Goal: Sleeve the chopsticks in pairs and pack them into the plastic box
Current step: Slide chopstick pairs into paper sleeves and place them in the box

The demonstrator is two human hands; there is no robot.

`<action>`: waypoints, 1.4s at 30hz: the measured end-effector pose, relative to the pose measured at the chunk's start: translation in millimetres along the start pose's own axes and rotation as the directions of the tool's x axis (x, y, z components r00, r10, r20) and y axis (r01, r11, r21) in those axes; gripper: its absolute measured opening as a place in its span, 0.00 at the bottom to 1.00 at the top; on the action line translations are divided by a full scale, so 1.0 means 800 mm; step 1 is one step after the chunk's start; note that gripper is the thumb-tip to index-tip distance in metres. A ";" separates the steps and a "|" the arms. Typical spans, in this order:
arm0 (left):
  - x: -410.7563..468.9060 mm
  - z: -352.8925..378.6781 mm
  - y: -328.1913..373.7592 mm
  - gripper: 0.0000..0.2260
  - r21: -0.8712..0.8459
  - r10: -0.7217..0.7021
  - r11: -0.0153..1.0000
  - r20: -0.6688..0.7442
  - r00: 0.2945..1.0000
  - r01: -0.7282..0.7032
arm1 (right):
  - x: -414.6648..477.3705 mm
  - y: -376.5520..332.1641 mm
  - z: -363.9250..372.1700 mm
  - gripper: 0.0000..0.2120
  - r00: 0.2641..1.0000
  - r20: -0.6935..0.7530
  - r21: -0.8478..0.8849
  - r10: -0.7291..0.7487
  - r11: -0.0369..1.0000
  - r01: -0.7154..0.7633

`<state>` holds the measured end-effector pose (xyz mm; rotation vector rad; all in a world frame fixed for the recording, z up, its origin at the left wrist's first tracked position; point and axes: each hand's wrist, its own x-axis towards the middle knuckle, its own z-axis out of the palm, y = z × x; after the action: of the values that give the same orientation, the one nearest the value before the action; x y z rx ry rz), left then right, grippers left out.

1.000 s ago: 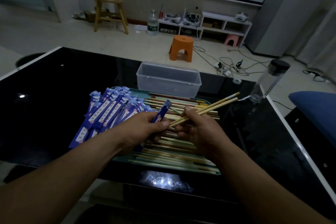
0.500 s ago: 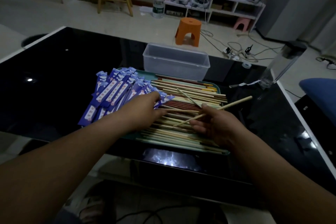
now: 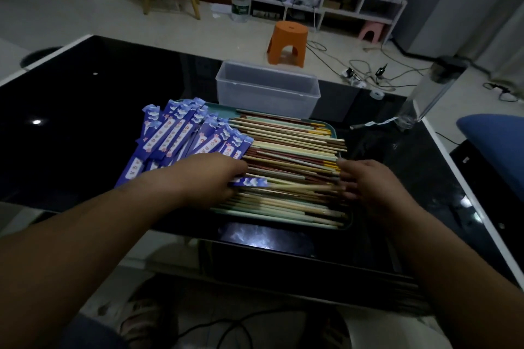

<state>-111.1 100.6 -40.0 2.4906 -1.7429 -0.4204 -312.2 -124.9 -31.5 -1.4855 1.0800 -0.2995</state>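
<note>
Hands over the tray: left hand pinches a blue sleeve, right hand grips the chopstick pair poking into it.

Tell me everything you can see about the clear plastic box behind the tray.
The plastic box is a translucent rectangular tub with a lipped rim and no lid on it. It stands upright on the glossy black table, just behind the far edge of the teal tray; whether they touch is unclear. Nothing shows inside, and nothing else touches it.
</note>
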 end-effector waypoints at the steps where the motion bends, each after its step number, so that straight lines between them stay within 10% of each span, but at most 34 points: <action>1: 0.000 0.002 0.001 0.06 0.026 0.002 1.000 0.015 1.000 -0.003 | -0.002 0.006 -0.006 0.11 0.992 -0.051 -0.232 -0.113 0.968 0.098; 4: 0.002 0.004 0.006 0.06 0.040 0.009 0.999 0.041 0.999 -0.011 | -0.013 0.016 -0.003 0.06 0.913 0.183 -0.682 -0.364 0.622 0.385; 10: 0.002 0.007 0.005 0.08 0.098 0.004 0.995 0.013 1.000 -0.005 | -0.019 0.015 0.015 0.06 0.841 0.459 -0.780 -0.286 0.323 0.536; 19: -0.002 -0.013 0.004 0.06 0.086 0.026 0.996 0.019 0.999 -0.027 | -0.009 0.011 0.009 0.12 0.805 0.524 -0.755 -0.279 0.284 0.591; 27: 0.002 -0.019 -0.014 0.07 -0.019 -0.011 1.000 0.062 0.998 0.012 | 0.004 -0.014 -0.011 0.03 0.859 0.404 -0.688 -0.314 0.515 0.512; 32: 0.005 -0.011 -0.014 0.05 -0.040 0.003 0.999 0.058 0.998 0.000 | 0.005 -0.008 -0.016 0.06 0.879 0.436 -0.757 -0.192 0.450 0.474; 37: 0.010 -0.014 -0.012 0.08 0.043 -0.077 0.995 -0.172 0.982 0.086 | 0.007 -0.010 -0.010 0.20 0.852 0.248 -0.820 -0.460 0.369 0.438; 42: 0.009 -0.010 -0.013 0.09 0.038 -0.053 0.997 -0.180 0.982 0.060 | -0.009 -0.012 0.005 0.10 0.793 0.367 -0.796 -0.486 0.276 0.538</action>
<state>-97.4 96.4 -35.4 2.5231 -1.6334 -0.1570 -308.7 -118.0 -21.1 -2.8249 0.6329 -0.1211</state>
